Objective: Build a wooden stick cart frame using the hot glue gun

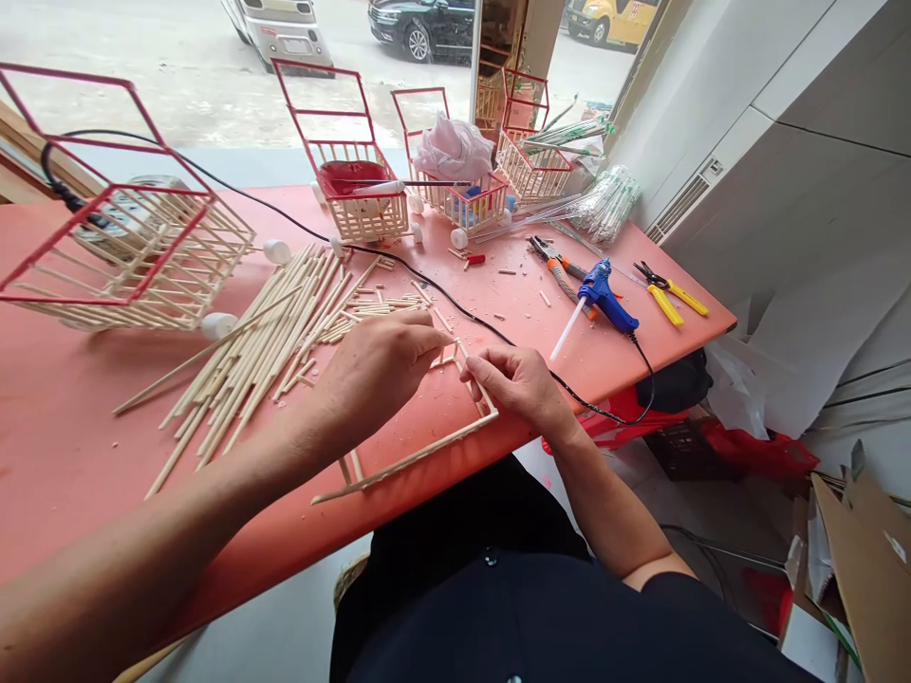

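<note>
Left hand [377, 365] pinching, right hand [516, 384] curled in grip, close together

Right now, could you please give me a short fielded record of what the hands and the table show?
left: left hand pinches stick frame at its far side
right: right hand grips its right side
frame: at the table near edge
left of hands: pile of loose sticks
right of hands: blue glue gun, yellow cutters
far end: stick carts
</note>
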### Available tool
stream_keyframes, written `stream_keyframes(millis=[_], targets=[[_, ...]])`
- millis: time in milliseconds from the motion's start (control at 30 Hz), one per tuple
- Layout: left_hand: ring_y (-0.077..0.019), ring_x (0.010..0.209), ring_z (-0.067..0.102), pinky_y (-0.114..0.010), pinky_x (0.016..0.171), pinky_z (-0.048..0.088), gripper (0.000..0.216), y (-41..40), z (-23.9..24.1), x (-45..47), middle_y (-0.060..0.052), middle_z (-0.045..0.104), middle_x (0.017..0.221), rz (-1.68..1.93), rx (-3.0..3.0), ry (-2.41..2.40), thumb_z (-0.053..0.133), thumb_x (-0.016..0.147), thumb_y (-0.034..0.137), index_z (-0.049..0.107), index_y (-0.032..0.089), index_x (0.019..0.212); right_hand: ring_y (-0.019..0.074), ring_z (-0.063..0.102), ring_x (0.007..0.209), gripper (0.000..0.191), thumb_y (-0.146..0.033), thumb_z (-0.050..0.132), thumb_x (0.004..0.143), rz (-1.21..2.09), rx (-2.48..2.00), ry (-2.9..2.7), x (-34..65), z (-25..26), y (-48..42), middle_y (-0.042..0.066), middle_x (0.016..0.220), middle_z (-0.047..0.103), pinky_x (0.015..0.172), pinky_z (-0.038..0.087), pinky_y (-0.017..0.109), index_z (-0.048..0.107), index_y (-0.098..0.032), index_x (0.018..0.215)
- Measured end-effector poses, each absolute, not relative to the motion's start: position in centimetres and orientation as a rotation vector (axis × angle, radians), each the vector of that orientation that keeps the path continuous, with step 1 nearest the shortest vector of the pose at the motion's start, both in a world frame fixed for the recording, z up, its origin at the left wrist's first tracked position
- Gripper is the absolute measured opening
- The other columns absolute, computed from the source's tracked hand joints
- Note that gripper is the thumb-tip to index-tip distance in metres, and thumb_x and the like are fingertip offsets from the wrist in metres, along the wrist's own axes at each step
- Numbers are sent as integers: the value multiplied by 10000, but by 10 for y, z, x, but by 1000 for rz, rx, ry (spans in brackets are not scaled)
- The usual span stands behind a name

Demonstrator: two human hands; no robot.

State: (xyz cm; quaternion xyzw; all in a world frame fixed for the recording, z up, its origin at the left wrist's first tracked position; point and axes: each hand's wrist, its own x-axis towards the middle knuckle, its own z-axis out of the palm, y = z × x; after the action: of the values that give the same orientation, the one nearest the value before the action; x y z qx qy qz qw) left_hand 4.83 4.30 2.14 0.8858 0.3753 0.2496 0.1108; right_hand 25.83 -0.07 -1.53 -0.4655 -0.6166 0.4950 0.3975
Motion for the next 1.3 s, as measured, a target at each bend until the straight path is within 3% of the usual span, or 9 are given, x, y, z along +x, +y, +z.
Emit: stream_keyframes(millis=[1300], targets=[[-171,704,589,-301,678,390,322,45,20,48,-50,665,756,703,2594,1134,521,979,227,799,163,830,115,591,590,555,-697,556,1018,1154,-1256,-1565,260,-20,-2,-6,683,651,603,468,239,694,-185,857]])
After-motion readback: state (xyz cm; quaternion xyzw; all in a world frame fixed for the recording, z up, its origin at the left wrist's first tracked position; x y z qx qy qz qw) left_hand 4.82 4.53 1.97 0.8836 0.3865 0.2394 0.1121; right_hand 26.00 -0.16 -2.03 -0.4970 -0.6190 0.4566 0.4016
